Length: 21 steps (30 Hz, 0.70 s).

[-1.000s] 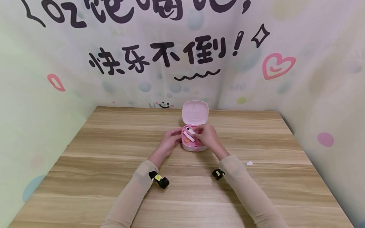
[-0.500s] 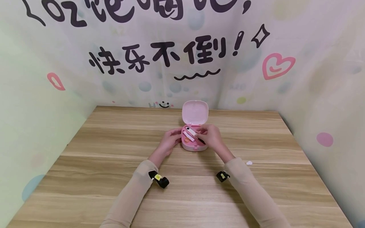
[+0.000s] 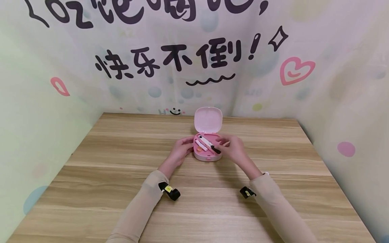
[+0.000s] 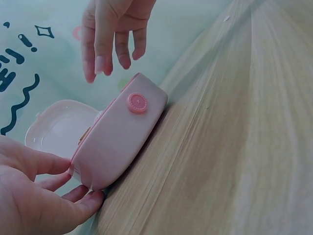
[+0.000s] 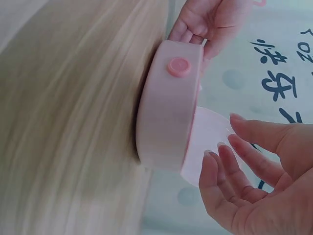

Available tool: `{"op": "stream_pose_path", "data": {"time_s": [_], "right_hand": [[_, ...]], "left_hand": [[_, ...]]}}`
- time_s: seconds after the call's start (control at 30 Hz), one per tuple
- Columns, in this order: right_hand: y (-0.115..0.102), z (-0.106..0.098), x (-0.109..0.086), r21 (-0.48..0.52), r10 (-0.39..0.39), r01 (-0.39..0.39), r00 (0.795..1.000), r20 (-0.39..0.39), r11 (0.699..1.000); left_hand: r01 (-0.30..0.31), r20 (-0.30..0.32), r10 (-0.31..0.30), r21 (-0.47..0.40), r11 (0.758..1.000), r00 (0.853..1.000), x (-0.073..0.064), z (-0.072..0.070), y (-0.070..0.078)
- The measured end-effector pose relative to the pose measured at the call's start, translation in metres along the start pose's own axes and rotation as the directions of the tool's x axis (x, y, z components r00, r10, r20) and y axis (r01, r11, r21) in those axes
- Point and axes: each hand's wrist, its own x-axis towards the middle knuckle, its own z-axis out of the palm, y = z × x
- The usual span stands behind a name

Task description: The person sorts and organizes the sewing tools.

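A small pink case (image 3: 208, 157) stands on the table with its pale lid (image 3: 208, 119) raised at the back. My left hand (image 3: 179, 151) grips its left side, thumb at the upper rim and fingertips low on the wall in the left wrist view. My right hand (image 3: 232, 147) hovers at the right rim, fingers loosely bent and apart with nothing between them. Inside lies a long slim piece, white with a black dot (image 3: 205, 139) and a black end (image 3: 215, 149), set diagonally. Beside it are a short white stick (image 3: 201, 145) and a small orange round thing (image 3: 199, 149).
The wooden table (image 3: 121, 148) reaches back to a printed cloth (image 3: 170, 94) with black lettering. A small white piece (image 3: 266, 173) shows at the edge of the right sleeve. Both wrists carry black camera mounts (image 3: 170, 192).
My right hand has let go of the slim white-and-black piece and drawn back to the right, leaving that piece lying in the case. My left hand has stayed put.
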Motion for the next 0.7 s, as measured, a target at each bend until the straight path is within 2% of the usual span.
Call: {"op": "stream_pose_path", "data": {"time_s": [0.37,0.7], "right_hand": [[0.011,-0.024,-0.018,0.006,-0.068,0.068,0.998,-0.009,0.998],[0.025,-0.039,-0.032,0.004,-0.061,0.061,0.998,0.004,0.998]], "left_hand": [[0.008,0.004,-0.008,-0.009,1.0,1.0,-0.003,0.001,0.002],[0.005,0.001,-0.005,0.013,1.0,1.0,-0.003,0.0,0.002]]}}
